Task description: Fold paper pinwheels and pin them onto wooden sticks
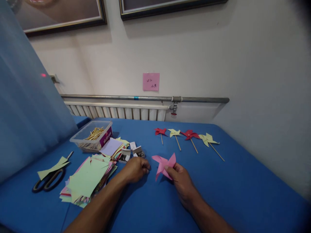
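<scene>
A pink paper pinwheel point(160, 163) without a stick is pinched at its middle between the thumb and fingers of my right hand point(183, 183), held just above the blue cloth. To its left my left hand point(136, 169) is closed with its fingertips together by the table; whether anything small is in them I cannot make out. Just beyond that hand stand two small opened boxes of dark metal pins, one box point(124, 156) on the left and another box point(138, 152) on the right. A small white box point(132, 145) lies behind them.
Finished red and yellow pinwheels on sticks point(190, 134) lie in a row at the back right. On the left are a plastic tub of sticks point(93, 137), stacked coloured paper point(87, 178), and scissors point(50, 179) under a green paper strip. A radiator point(121, 112) runs behind the table.
</scene>
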Demonstrator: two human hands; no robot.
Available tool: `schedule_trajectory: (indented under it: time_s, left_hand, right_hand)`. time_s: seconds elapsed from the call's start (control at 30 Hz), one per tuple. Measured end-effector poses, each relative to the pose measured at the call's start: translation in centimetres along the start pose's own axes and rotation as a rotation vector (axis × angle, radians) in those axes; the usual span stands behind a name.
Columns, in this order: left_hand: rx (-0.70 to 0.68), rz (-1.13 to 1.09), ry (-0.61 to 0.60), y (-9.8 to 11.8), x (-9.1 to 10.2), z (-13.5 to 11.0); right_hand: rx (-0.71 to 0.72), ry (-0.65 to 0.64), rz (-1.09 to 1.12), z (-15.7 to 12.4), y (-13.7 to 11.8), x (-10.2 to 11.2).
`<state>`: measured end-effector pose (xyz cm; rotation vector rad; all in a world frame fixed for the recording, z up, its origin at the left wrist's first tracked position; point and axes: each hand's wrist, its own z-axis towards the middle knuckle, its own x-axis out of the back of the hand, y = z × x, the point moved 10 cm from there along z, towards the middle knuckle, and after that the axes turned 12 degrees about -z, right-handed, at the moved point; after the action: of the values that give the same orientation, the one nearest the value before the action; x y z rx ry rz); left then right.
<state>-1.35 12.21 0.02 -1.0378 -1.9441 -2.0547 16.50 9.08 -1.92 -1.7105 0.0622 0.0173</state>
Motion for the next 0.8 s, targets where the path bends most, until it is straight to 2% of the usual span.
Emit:
schedule_trajectory:
  time_s: [0.17,0.37,0.53,0.67,0.8]
  left_hand:
    - [-0.014,0.085,-0.002,0.5,-0.2,0.0]
    - [-0.093,0.297,-0.002,2.4,-0.6,-0.7]
    - [-0.08,0.384,-0.037,2.9,-1.2,-1.0]
    - [-0.063,0.345,-0.026,3.1,-0.8,-1.2]
    - [-0.067,0.17,0.032,3.8,0.9,-1.8]
  right_hand:
    - [0.001,0.008,0.008,0.0,0.0,0.1]
    - [-0.003,0.0,0.006,0.1,0.3,0.0]
    - [0.006,0.004,-0.032,0.2,0.5,0.2]
    - [0.022,0.006,-0.05,0.5,0.7,0.3]
    - [0.043,-0.005,-0.078,0.9,0.8,0.3]
